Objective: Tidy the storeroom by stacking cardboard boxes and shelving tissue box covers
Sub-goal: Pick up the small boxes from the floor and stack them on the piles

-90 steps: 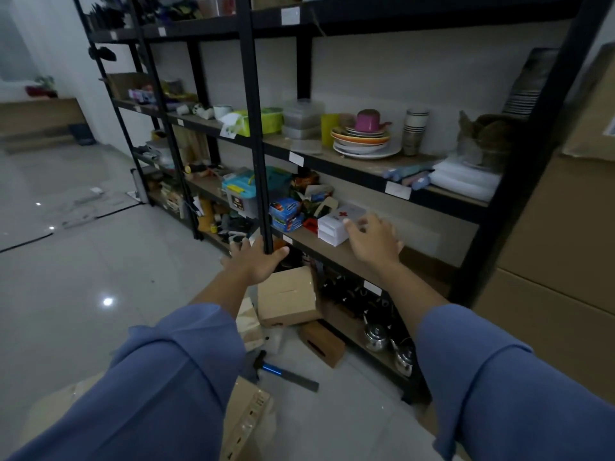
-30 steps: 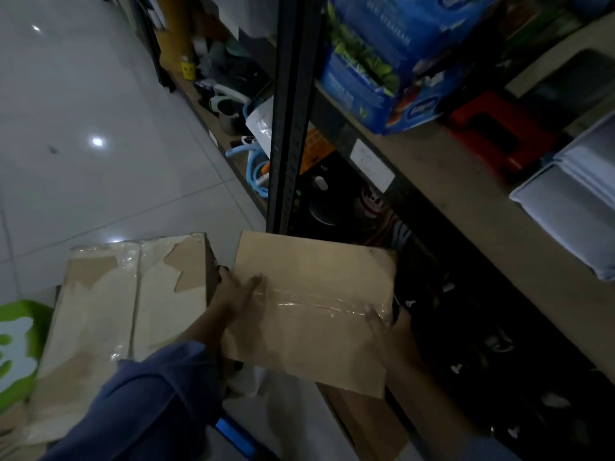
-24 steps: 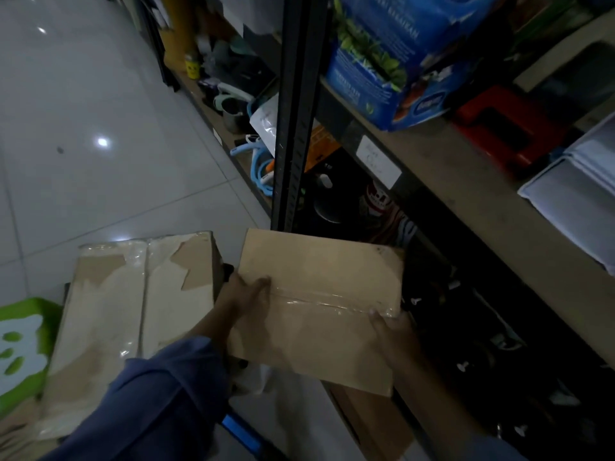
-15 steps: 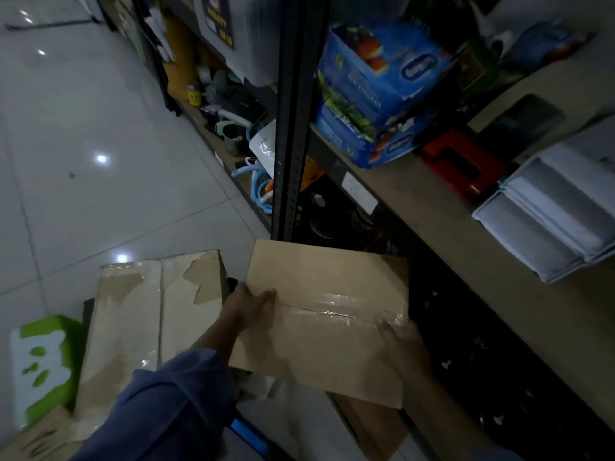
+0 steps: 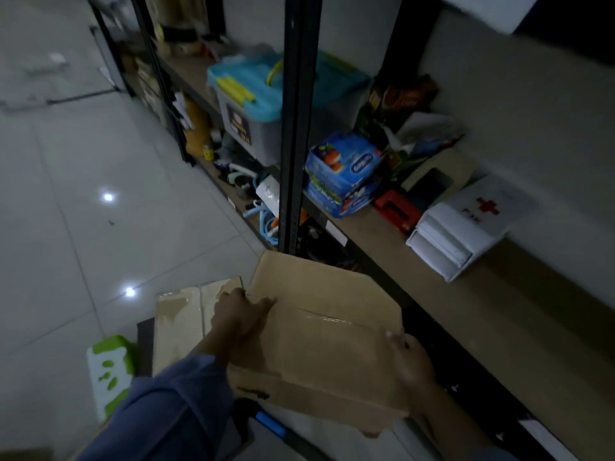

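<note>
A brown taped cardboard box (image 5: 326, 334) is held up in front of the black shelf post (image 5: 294, 128). My left hand (image 5: 238, 316) grips its left edge, thumb on top. My right hand (image 5: 411, 362) grips its right edge, fingers under the side. To the left, lower down, lies a second cardboard box (image 5: 184, 324) with torn tape. On the wooden shelf (image 5: 466, 301) to the right lie a white tissue box cover with a red cross (image 5: 466, 224), a red one (image 5: 397, 211) and a beige one (image 5: 439, 174).
Blue food cartons (image 5: 342, 174) and a clear tub with a teal lid (image 5: 253, 104) sit on the shelf. A green-and-white box (image 5: 109, 371) lies on the tiled floor at left. A blue-handled tool (image 5: 269, 424) shows below the held box.
Both hands reached down from the shelf and took hold of the cardboard box. The box has since come up off the floor, and the view has lifted to show more of the shelf.
</note>
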